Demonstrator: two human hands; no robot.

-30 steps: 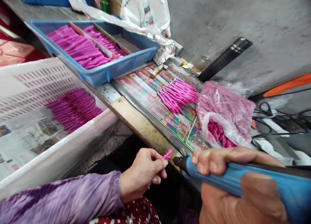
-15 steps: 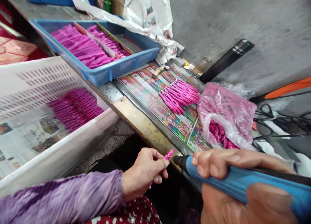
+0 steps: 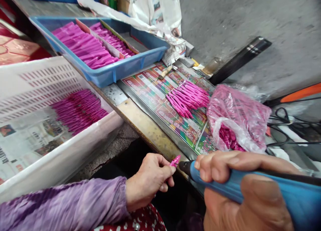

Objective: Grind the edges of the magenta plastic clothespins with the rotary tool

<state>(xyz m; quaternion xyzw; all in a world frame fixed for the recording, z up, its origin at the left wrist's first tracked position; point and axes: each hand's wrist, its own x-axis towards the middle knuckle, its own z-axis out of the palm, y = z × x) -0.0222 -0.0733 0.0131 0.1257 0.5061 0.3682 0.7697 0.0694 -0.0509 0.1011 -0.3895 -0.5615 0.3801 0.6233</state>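
Note:
My left hand [image 3: 152,177] pinches a slim pink plastic piece [image 3: 175,160] between thumb and fingers, its pointed end sticking out; most of it is hidden in the hand. Wrapped in my right hand [image 3: 240,184] is a blue electric screwdriver [image 3: 225,182] with a black nose. That nose points left at the pink piece, very close to it; whether they touch I cannot tell. Beyond my hands, on a printed mat [image 3: 147,90], lies a row of similar slim pink pieces [image 3: 188,99]. A clear plastic bag [image 3: 240,114] of shiny pink parts sits beside them.
A blue tray [image 3: 110,74] with dividers holds many pink pieces at the back left. Left of the bench edge, a white newspaper-lined basket [image 3: 82,150] carries more pink pieces [image 3: 80,110]. A wooden-handled tool [image 3: 165,72], a black tube [image 3: 240,60] and cables [image 3: 286,124] lie farther off.
The view has shifted slightly, so the bench things appear a little farther right. Both hands keep their holds, and the screwdriver stays close to the pink piece.

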